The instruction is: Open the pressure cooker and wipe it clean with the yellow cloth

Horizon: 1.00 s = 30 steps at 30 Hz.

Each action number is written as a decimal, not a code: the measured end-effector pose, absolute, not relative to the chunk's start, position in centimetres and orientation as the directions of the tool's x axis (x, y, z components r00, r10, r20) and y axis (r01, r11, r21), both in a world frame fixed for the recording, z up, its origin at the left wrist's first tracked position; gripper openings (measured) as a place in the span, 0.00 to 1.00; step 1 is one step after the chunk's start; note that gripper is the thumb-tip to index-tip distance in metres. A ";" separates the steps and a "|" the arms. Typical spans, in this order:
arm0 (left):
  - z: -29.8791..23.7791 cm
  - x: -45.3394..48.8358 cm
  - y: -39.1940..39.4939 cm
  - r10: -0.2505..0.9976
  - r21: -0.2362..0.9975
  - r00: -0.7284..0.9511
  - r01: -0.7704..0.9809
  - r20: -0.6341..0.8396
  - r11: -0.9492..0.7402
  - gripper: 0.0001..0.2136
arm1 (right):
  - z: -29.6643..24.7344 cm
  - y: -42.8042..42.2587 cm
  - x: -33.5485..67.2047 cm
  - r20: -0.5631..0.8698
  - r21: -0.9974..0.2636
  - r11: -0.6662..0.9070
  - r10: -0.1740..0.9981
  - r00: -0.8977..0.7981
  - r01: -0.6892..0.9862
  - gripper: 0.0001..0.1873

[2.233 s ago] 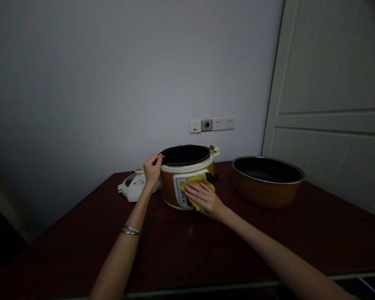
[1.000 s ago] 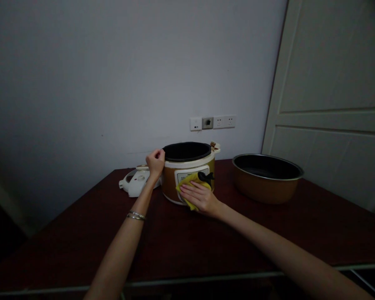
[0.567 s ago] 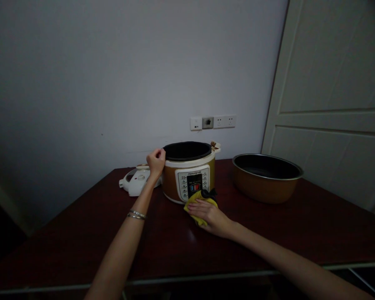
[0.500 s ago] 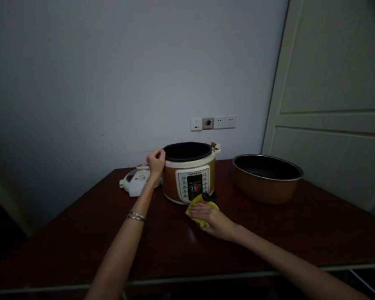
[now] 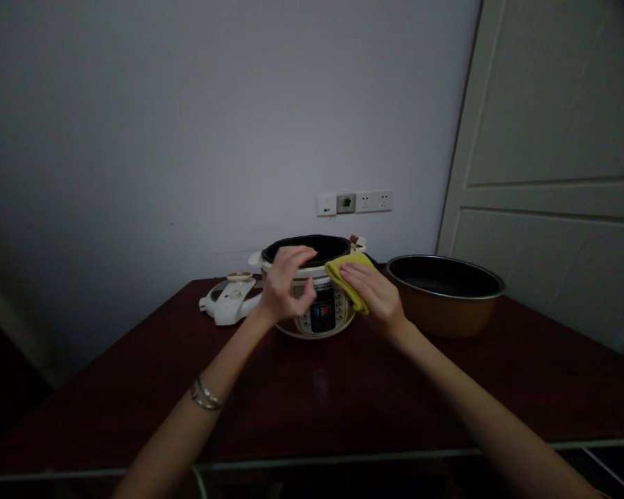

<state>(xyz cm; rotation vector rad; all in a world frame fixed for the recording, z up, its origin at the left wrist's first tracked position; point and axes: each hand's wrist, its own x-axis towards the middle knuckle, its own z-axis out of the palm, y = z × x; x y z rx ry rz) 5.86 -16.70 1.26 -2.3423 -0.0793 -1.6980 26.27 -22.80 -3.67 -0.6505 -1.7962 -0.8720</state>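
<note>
At the front of the cooker (image 5: pixel 322 315), my right hand (image 5: pixel 378 292) grips a folded yellow cloth (image 5: pixel 349 269); my left hand (image 5: pixel 287 285) holds nothing, thumb and fingers spread — contact with the cooker, I cannot tell. Judged risk: a one-sided push could slide the cooker, lacking a visible brace. It stands upright on the dark red table (image 5: pixel 312 416), open-topped, black inside, pale-rimmed, between white lid (image 5: pixel 231 303) and brown pot (image 5: pixel 442 313).

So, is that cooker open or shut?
Open. The cooker's black interior is visible from above, with nothing covering its top, and a white lid lies on the table left of it.
</note>
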 end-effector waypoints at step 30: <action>-2.3 6.2 -16.9 -0.201 -0.693 0.868 0.202 0.453 -0.692 0.17 | -7.3 -21.0 28.9 0.782 0.394 0.544 0.224 -0.581 0.740 0.21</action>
